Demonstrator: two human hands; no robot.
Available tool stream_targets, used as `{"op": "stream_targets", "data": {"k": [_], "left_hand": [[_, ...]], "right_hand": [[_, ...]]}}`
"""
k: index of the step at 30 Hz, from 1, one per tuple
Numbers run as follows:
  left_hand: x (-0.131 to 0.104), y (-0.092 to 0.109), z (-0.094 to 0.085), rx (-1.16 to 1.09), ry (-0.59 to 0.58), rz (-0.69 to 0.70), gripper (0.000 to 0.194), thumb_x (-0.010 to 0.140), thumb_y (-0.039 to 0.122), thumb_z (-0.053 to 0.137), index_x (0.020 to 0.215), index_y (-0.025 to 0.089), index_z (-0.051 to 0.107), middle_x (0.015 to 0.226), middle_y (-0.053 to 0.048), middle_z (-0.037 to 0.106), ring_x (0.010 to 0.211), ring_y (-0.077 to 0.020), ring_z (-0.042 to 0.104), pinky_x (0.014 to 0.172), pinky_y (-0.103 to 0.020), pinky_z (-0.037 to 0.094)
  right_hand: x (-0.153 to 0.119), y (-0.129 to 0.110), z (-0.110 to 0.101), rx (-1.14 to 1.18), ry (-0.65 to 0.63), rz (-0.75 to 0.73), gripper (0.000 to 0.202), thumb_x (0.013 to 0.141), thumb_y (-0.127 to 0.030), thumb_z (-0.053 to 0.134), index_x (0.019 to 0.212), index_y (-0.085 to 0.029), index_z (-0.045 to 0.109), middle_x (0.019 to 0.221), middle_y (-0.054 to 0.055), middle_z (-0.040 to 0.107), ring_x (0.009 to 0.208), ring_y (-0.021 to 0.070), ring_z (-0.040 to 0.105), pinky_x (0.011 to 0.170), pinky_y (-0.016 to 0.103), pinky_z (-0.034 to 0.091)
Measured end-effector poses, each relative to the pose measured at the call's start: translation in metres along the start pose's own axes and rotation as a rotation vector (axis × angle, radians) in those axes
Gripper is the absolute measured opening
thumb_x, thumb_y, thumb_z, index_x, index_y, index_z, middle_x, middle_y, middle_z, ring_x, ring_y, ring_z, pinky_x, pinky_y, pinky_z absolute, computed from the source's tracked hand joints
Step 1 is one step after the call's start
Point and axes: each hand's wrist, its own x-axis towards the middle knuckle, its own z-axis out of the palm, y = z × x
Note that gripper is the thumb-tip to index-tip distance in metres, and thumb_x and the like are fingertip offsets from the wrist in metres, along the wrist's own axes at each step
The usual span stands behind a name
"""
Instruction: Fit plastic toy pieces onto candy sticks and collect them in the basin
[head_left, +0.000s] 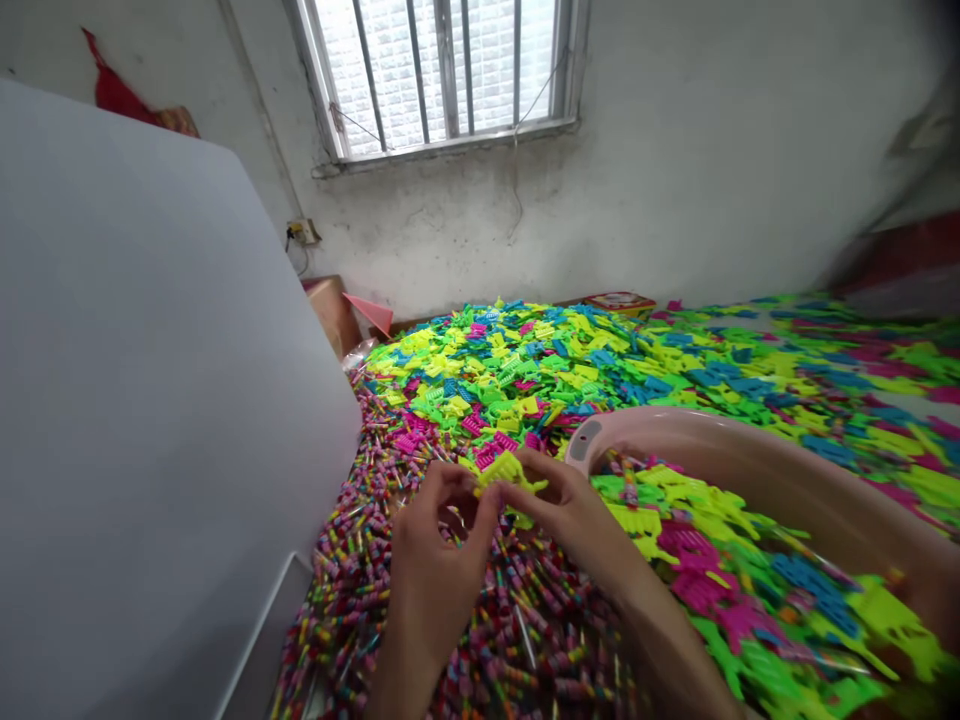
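A small flat yellow plastic piece with slots (pixel 502 470) is held up between my two hands. My left hand (pixel 439 535) pinches its left side with thumb and fingertips. On the other side, my right hand (pixel 566 505) has its fingers closed on the same piece. Fingertips cover part of it, so its full shape is hidden. Below my hands spreads a deep heap of short striped sticks (pixel 525 640), multicoloured and shiny. Similar slotted pieces in pink (pixel 504 443) lie just beyond my fingers.
A pink basin (pixel 697 425) at right holds slotted pieces and some striped sticks. Behind lies a large pile of yellow, green, blue and pink pieces (pixel 517 360). A big white panel (pixel 165 380) stands close on the left. A barred window (pixel 450 70) is in the wall.
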Motion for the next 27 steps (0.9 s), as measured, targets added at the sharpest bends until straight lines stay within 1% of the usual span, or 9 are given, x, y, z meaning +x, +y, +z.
{"op": "stream_targets", "data": {"k": [4, 8, 10, 12, 14, 17, 22, 24, 27], "left_hand": [[-0.009, 0.013, -0.003, -0.062, 0.068, 0.022, 0.017, 0.091, 0.036, 0.064, 0.087, 0.022, 0.056, 0.075, 0.005, 0.062, 0.062, -0.0093, 0.058, 0.057, -0.019, 0.045], [-0.008, 0.011, -0.008, -0.144, 0.108, 0.063, 0.009, 0.095, 0.032, 0.06, 0.096, 0.023, 0.06, 0.088, 0.002, 0.067, 0.079, -0.0131, 0.066, 0.065, -0.021, 0.051], [-0.006, 0.008, -0.009, -0.114, 0.083, 0.09, 0.014, 0.097, 0.03, 0.057, 0.107, 0.026, 0.065, 0.101, -0.001, 0.069, 0.09, -0.0154, 0.067, 0.069, -0.023, 0.052], [-0.005, 0.006, -0.009, -0.049, 0.03, 0.128, 0.02, 0.099, 0.028, 0.054, 0.113, 0.029, 0.068, 0.108, -0.001, 0.069, 0.096, -0.0161, 0.066, 0.074, -0.023, 0.052], [-0.004, 0.006, -0.008, 0.001, -0.014, 0.177, 0.021, 0.098, 0.027, 0.056, 0.113, 0.031, 0.069, 0.108, -0.001, 0.069, 0.097, -0.0158, 0.065, 0.078, -0.024, 0.051], [-0.004, 0.006, -0.007, 0.031, -0.027, 0.22, 0.024, 0.095, 0.026, 0.062, 0.118, 0.033, 0.068, 0.106, 0.001, 0.07, 0.096, -0.0145, 0.064, 0.083, -0.024, 0.05], [-0.003, 0.005, -0.007, -0.002, 0.003, 0.203, 0.02, 0.097, 0.026, 0.058, 0.113, 0.031, 0.069, 0.107, 0.001, 0.071, 0.1, -0.0145, 0.065, 0.087, -0.024, 0.049], [-0.002, 0.004, -0.006, -0.025, 0.0, 0.177, 0.016, 0.098, 0.027, 0.056, 0.107, 0.027, 0.069, 0.103, 0.001, 0.071, 0.095, -0.0147, 0.066, 0.082, -0.024, 0.05], [-0.001, 0.001, -0.003, -0.047, -0.011, 0.143, 0.013, 0.098, 0.029, 0.055, 0.102, 0.024, 0.067, 0.1, 0.0, 0.07, 0.09, -0.0151, 0.066, 0.079, -0.025, 0.05]], "right_hand": [[-0.006, -0.008, 0.002, -0.023, -0.023, 0.012, 0.039, 0.07, -0.053, 0.078, 0.091, -0.022, 0.07, 0.08, 0.001, 0.059, 0.06, 0.0142, 0.053, 0.047, 0.024, 0.045], [-0.01, -0.013, -0.002, -0.031, -0.044, 0.033, 0.045, 0.074, -0.051, 0.078, 0.108, -0.024, 0.063, 0.077, -0.003, 0.054, 0.054, 0.0104, 0.045, 0.044, 0.02, 0.039], [-0.011, -0.015, -0.003, -0.068, -0.071, 0.014, 0.042, 0.077, -0.048, 0.076, 0.11, -0.024, 0.063, 0.076, -0.004, 0.051, 0.053, 0.009, 0.042, 0.045, 0.019, 0.036], [-0.012, -0.017, -0.003, -0.115, -0.085, -0.039, 0.034, 0.078, -0.045, 0.075, 0.103, -0.023, 0.066, 0.077, -0.004, 0.048, 0.055, 0.0087, 0.041, 0.047, 0.02, 0.034], [-0.013, -0.017, -0.002, -0.14, -0.086, -0.098, 0.027, 0.08, -0.044, 0.073, 0.093, -0.022, 0.068, 0.079, -0.002, 0.05, 0.059, 0.0103, 0.043, 0.05, 0.021, 0.036], [-0.013, -0.013, -0.001, -0.126, -0.07, -0.14, 0.024, 0.082, -0.046, 0.07, 0.085, -0.022, 0.069, 0.082, 0.0, 0.056, 0.068, 0.0143, 0.049, 0.057, 0.024, 0.041], [-0.012, -0.009, -0.001, -0.112, 0.015, -0.051, 0.033, 0.077, -0.05, 0.072, 0.096, -0.024, 0.069, 0.091, 0.002, 0.062, 0.07, 0.0176, 0.054, 0.063, 0.029, 0.047], [-0.011, -0.01, -0.002, -0.089, -0.024, -0.038, 0.034, 0.077, -0.049, 0.071, 0.1, -0.024, 0.067, 0.093, 0.003, 0.063, 0.081, 0.0206, 0.058, 0.071, 0.03, 0.049], [-0.009, -0.011, -0.002, -0.077, -0.083, -0.041, 0.032, 0.081, -0.046, 0.068, 0.101, -0.022, 0.061, 0.091, 0.002, 0.059, 0.089, 0.0212, 0.057, 0.076, 0.029, 0.047]]}}
